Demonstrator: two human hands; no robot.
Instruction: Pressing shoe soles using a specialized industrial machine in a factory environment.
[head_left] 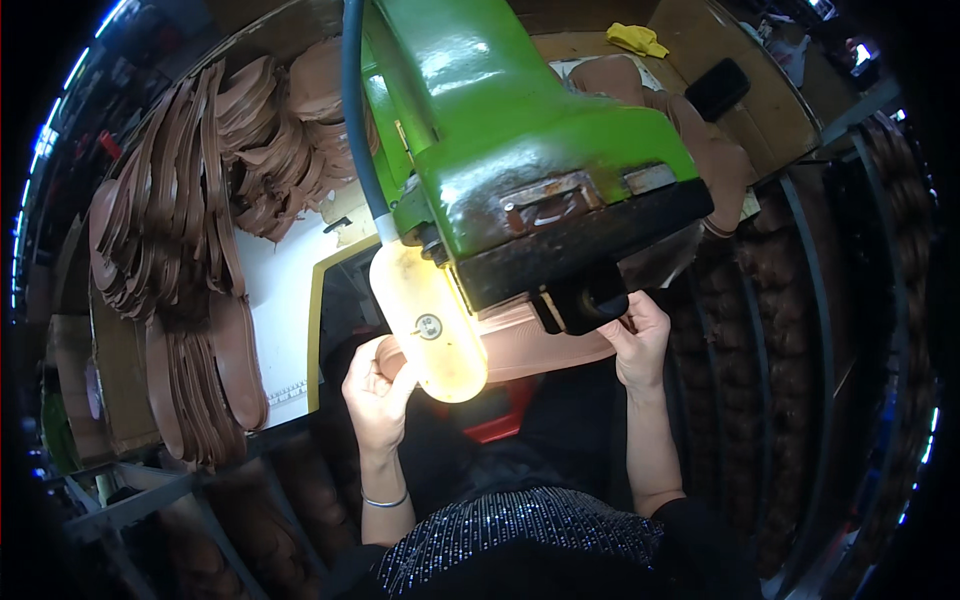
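Observation:
A brown, sole-shaped piece [545, 352] is stretched sideways between my two hands, beneath the black front end of a green machine [540, 140]. At its left end, my left hand [378, 400] pinches it between thumb and fingers. My right hand [640, 345] grips the right end, right beside the machine's dark lower part. A lit, pale yellow oval lamp [425, 320] hangs over the left portion of the piece and hides some of it. The machine head covers part of its far edge.
Piles of brown soles [170, 220] lie at the left, beside a white surface with a yellow edge [316, 320]. More brown soles [710, 160] rest behind the machine in a cardboard box [775, 110], near a yellow cloth [637, 40]. Racks with dark rails [810, 270] line the right.

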